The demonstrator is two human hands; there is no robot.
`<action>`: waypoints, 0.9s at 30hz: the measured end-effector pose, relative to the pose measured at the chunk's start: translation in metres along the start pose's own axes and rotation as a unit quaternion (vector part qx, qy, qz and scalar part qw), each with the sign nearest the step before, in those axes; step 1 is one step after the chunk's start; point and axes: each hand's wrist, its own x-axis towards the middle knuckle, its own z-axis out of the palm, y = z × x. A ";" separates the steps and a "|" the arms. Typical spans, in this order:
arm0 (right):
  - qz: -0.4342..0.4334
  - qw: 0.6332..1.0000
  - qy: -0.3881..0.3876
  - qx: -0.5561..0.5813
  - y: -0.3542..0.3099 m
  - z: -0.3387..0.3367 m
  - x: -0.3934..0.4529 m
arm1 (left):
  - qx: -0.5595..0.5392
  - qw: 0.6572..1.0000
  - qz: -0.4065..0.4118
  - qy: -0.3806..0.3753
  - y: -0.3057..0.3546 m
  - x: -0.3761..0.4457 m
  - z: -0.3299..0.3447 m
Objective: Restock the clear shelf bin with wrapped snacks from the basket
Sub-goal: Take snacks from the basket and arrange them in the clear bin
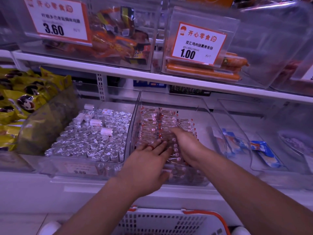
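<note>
Clear-wrapped snacks (156, 126) lay in rows inside the bin (205, 106), where the left hand (149, 160) pressed flat, fingers straight, and the right hand (184, 143) rested relaxed, above the basket (162, 221).

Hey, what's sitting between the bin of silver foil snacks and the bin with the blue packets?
In the head view, the clear shelf bin of wrapped snacks sits between them, with the left hand and right hand resting on its rows.

Dim purple-tinted light, soft overall blur, wide-angle bending at edges, faint glare
</note>
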 end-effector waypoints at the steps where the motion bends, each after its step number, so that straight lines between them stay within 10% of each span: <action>1: 0.006 1.000 -0.005 0.005 0.001 -0.003 0.002 | -0.002 1.000 0.001 -0.002 0.000 0.000 0.000; 9: -0.067 0.982 -0.015 -0.175 0.007 -0.015 0.013 | 0.003 1.000 -0.005 -0.012 0.000 0.002 -0.003; 16: -0.473 0.848 0.175 -0.163 0.052 -0.041 -0.092 | 0.002 0.989 0.057 0.138 0.022 -0.024 -0.008; 18: -0.423 0.885 0.084 -0.178 0.115 -0.039 -0.122 | -0.036 0.969 0.114 0.216 0.037 -0.051 0.019; 21: -0.177 0.926 -0.074 -0.326 0.217 -0.029 -0.127 | -0.069 0.980 0.154 0.102 0.052 -0.115 0.080; 24: 0.071 0.869 -0.147 -0.467 0.311 -0.035 -0.094 | -0.082 0.983 0.100 -0.127 0.042 -0.181 0.146; 27: 0.110 0.804 -0.112 -0.574 0.366 -0.033 -0.065 | -0.071 0.953 -0.032 -0.291 0.022 -0.207 0.193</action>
